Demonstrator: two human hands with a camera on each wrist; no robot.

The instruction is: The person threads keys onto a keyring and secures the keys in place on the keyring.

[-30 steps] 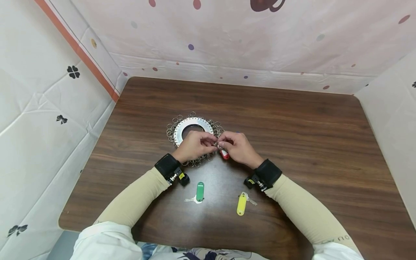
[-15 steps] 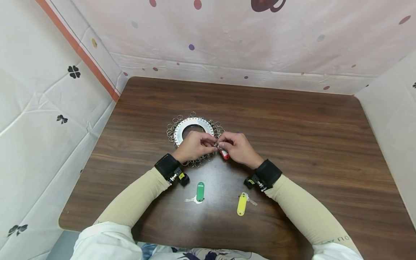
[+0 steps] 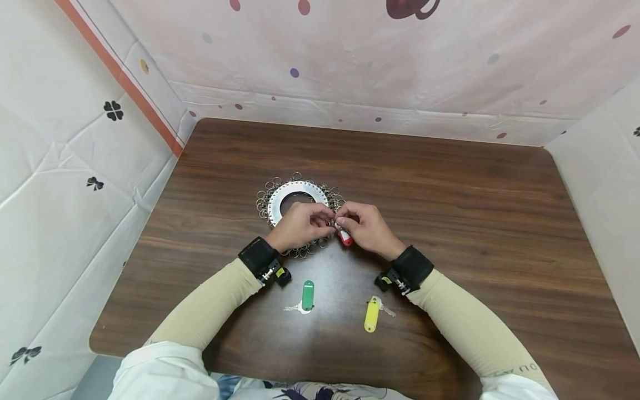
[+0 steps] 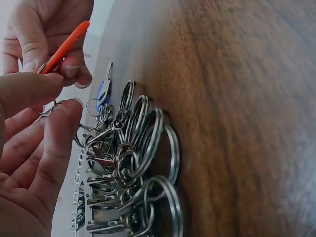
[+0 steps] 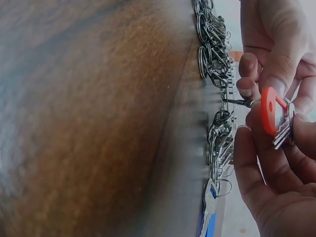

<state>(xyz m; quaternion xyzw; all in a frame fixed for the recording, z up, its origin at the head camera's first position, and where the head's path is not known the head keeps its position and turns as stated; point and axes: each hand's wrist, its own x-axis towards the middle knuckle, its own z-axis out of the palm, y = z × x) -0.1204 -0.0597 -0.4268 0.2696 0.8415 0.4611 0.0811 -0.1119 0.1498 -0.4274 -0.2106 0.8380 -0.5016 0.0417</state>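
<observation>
A round white metal plate [image 3: 273,206] with many split rings and clips round its rim lies on the table. My left hand [image 3: 301,225] is over its near right side, pinching a split ring [image 4: 48,111] between thumb and fingers. Fingertip to fingertip with it, my right hand [image 3: 369,229] holds a key [image 5: 283,136] with a red tag [image 3: 345,238]. Whether the tag's loop is joined to the split ring is hidden by the fingers. A key with a blue tag [image 5: 211,217] hangs at the rim beside my right hand, mostly covered in the head view.
Nearer the table's front edge lie a key with a green tag [image 3: 308,295] on the left and a key with a yellow tag [image 3: 371,315] on the right. Brown wooden table [image 3: 475,222] surrounds them, with a pale printed sheet [image 3: 325,105] behind and at both sides.
Both hands stay in place over the plate's right side, with only slight finger movement at the ring and the red tag. The other keys have not moved.
</observation>
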